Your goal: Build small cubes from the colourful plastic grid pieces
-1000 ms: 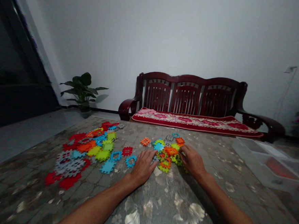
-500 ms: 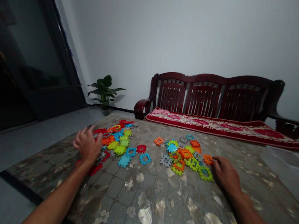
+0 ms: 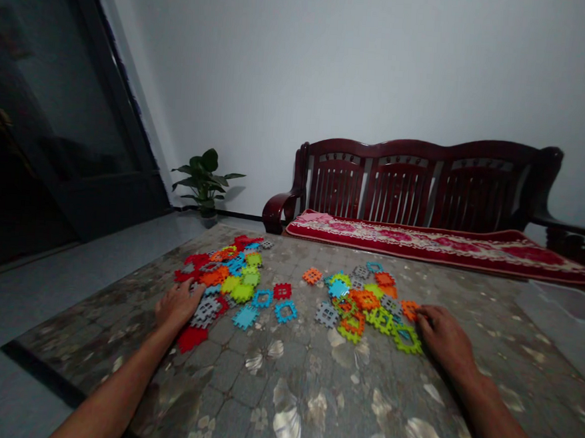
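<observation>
My left hand (image 3: 179, 303) rests at the near left edge of a heap of flat, notched plastic building tiles, its fingers bent loosely against them. Beside its fingers lie a grey lattice tile (image 3: 206, 312) and a red tile (image 3: 192, 339). Over on the other side, my right hand (image 3: 445, 341) lies on the table, fingertips touching an orange tile (image 3: 409, 310) at the edge of a second heap. Next to it is a lime-green frame tile (image 3: 406, 339). Both hands look open without a grasp, though the left fingertips are partly hidden.
Between the heaps lie a red tile (image 3: 282, 291), a blue frame tile (image 3: 285, 311) and an orange tile (image 3: 312, 276). The table (image 3: 239, 402) has a patterned cover. Translucent plastic (image 3: 561, 318) sits at right. Behind stand a wooden bench (image 3: 395, 186) and a potted plant (image 3: 202, 179).
My left hand has come down and to the right onto the heap's edge, its spread fingers drawing in. Some tiles in the left heap have shifted slightly right. My right hand has hardly moved.
</observation>
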